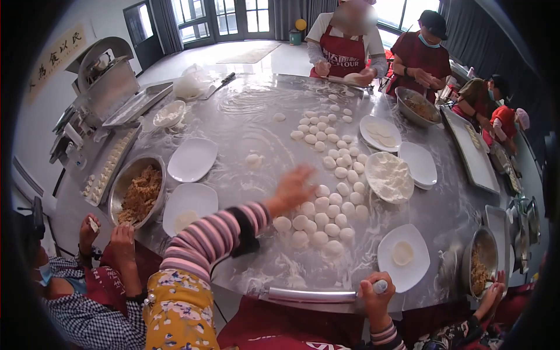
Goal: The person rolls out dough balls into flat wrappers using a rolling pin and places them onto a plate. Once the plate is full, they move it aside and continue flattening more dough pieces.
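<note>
My left hand (pixel 294 188) reaches over the metal table, its fingers spread and slightly blurred, just left of many small white dough balls (pixel 321 204). Nothing shows in it. Near the table's front edge, my right hand (pixel 376 293) is wrapped round the right handle of a metal rolling pin (pixel 312 295). The pin lies crosswise along the edge. Just above my right hand, a white plate (pixel 411 274) bears one flat dough round (pixel 402 254). A bowl of white flour (pixel 389 177) stands right of the dough balls.
At left are white plates (pixel 192 160), a bowl of filling (pixel 140 192) and a tray of dumplings (pixel 111 166). A person in a checked sleeve (pixel 116 321) works there. Others stand across the table (pixel 245 125) and at right, near another filling bowl (pixel 419 107) and a tray (pixel 473 153).
</note>
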The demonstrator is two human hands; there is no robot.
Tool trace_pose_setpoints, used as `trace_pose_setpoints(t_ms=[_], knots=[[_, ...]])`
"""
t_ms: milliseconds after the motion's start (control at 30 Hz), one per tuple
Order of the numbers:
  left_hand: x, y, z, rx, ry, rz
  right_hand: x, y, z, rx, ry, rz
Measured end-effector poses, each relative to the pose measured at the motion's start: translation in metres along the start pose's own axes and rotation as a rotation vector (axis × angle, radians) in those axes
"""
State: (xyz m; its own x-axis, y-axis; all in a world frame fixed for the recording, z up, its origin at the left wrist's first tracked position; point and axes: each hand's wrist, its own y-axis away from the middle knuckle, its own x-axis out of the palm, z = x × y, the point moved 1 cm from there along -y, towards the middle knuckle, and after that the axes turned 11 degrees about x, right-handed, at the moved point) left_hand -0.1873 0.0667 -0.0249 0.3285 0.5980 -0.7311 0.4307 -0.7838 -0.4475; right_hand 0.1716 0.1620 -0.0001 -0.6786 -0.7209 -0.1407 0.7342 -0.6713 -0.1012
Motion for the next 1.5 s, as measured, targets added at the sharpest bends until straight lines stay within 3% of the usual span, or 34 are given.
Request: trace_pose_setpoints(t_ms=[67, 133, 233, 333, 367, 433, 500, 567, 600, 667, 833, 900, 933, 1000, 1033, 1100, 1167, 1233, 1300, 1400, 1467, 1500], knots=[[-0.041, -0.009, 0.03, -0.321, -0.409, 0.05, -0.002, 0.002, -0.002, 0.021, -0.001, -0.005], [-0.053, 0.001, 0.081, -0.558, -0.566, 0.03, -0.003, 0.003, -0.006, -0.009, 0.027, -0.025], [-0.049, 0.011, 0.084, -0.428, -0.444, 0.176, -0.003, 0.0, -0.004, 0.038, 0.046, -0.037], [-0.005, 0.042, 0.051, -0.076, -0.341, 0.174, 0.005, -0.004, 0.007, 0.092, 0.007, -0.024], [-0.014, 0.049, -0.006, -0.199, -0.177, 0.188, 0.007, -0.006, 0.008, 0.102, -0.024, -0.021], [0.005, 0.071, -0.045, -0.154, -0.001, 0.138, 0.008, -0.005, 0.004, 0.134, -0.048, -0.031], [0.006, 0.076, -0.085, -0.127, 0.046, 0.116, 0.008, -0.009, -0.005, 0.027, -0.007, -0.067], [-0.009, 0.073, -0.13, 0.146, -0.105, 0.073, 0.008, -0.008, -0.001, 0.04, -0.012, -0.071], [-0.003, 0.071, -0.134, 0.155, -0.095, 0.074, 0.009, -0.009, 0.001, 0.041, -0.026, -0.058], [0.014, 0.066, -0.139, 0.286, -0.098, 0.348, 0.009, -0.01, 0.004, 0.039, -0.007, -0.067], [0.03, 0.074, -0.16, 0.318, -0.264, 0.165, 0.009, -0.005, 0.002, -0.026, -0.02, -0.055], [0.025, 0.088, -0.175, 0.185, -0.114, 0.323, 0.009, 0.0, 0.002, -0.071, -0.008, -0.078], [0.025, 0.092, -0.174, 0.185, -0.113, 0.324, 0.01, 0.003, 0.009, -0.037, -0.049, -0.08], [0.022, 0.102, -0.163, -0.075, 0.058, 0.306, 0.01, 0.006, 0.017, -0.002, -0.089, -0.079], [0.02, 0.105, -0.157, -0.075, 0.058, 0.306, 0.01, 0.002, 0.02, 0.011, -0.082, -0.061], [0.017, 0.108, -0.145, -0.251, 0.362, 0.261, 0.015, -0.01, 0.026, 0.023, -0.077, -0.041], [0.016, 0.106, -0.142, -0.229, 0.405, 0.295, 0.023, -0.029, 0.033, -0.188, 0.073, -0.115], [0.015, 0.101, -0.144, -0.205, 0.457, 0.344, 0.034, -0.052, 0.019, -0.171, 0.07, -0.134], [0.012, 0.094, -0.154, -0.105, 0.195, 0.365, 0.036, -0.058, 0.003, -0.123, 0.072, -0.152], [0.008, 0.105, -0.149, -0.181, 0.247, 0.352, 0.021, -0.025, 0.001, -0.087, 0.131, -0.232], [0.001, 0.108, -0.154, -0.184, 0.255, 0.273, 0.021, -0.025, 0.002, -0.106, 0.088, -0.238], [0.001, 0.112, -0.159, -0.219, 0.238, 0.302, 0.024, -0.03, 0.002, -0.266, 0.24, -0.293]])
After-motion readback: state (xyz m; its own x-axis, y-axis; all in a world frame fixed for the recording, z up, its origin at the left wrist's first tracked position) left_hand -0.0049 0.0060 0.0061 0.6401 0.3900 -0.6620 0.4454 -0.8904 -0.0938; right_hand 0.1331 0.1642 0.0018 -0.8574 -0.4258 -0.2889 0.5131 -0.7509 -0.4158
